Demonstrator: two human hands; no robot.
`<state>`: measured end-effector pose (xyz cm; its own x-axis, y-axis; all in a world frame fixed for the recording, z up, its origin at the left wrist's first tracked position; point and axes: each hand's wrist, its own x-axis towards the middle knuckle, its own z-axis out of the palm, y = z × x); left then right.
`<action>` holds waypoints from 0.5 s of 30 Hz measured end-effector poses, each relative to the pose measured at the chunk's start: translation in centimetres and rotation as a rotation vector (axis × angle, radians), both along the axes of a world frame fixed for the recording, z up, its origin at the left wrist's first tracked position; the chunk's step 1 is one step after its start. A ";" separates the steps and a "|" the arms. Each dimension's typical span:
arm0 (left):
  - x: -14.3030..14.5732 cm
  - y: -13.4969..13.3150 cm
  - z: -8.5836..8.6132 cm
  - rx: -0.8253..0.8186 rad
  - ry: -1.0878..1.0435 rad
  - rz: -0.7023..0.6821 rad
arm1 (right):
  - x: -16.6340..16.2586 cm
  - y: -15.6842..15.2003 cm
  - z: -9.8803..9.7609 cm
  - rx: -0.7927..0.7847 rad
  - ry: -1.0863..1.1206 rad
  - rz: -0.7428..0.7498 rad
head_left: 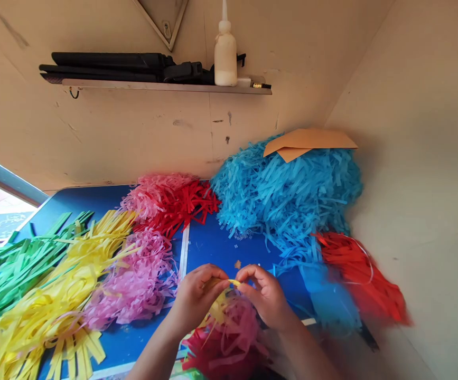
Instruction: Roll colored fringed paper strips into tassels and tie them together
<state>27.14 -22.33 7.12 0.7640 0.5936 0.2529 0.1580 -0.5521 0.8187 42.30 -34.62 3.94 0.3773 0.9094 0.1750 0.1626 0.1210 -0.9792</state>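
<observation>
My left hand and my right hand meet low in the middle of the view, fingers pinched together on a thin yellow paper strip stretched between them. Under both hands sits a mixed bundle of pink, red and yellow fringed paper. The hands hover over a blue table.
Piles of cut paper fringe cover the table: green and yellow at left, pink, red and light pink behind, a big blue heap with tan paper sheets on top, red at right. A glue bottle stands on a wall shelf.
</observation>
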 end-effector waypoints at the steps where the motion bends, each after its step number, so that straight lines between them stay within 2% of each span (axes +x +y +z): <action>1: 0.0 -0.2 0.0 0.050 -0.048 0.007 | -0.1 0.0 0.1 0.004 -0.021 -0.021; 5: 0.5 -1.1 -0.2 0.319 -0.228 -0.040 | -0.5 -0.1 0.6 0.047 -0.159 -0.101; 8: 1.0 -1.4 -0.6 0.449 -0.294 -0.050 | -0.5 -0.5 0.7 0.074 -0.257 -0.142; 15: 2.1 -1.9 -1.6 0.468 -0.294 -0.069 | 0.0 -1.7 1.0 0.142 -0.444 -0.225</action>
<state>29.26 -24.26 5.57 0.6545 0.3182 0.6858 -0.0889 -0.8684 0.4878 42.25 -36.36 4.90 0.4222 0.7696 0.4791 0.5965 0.1621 -0.7861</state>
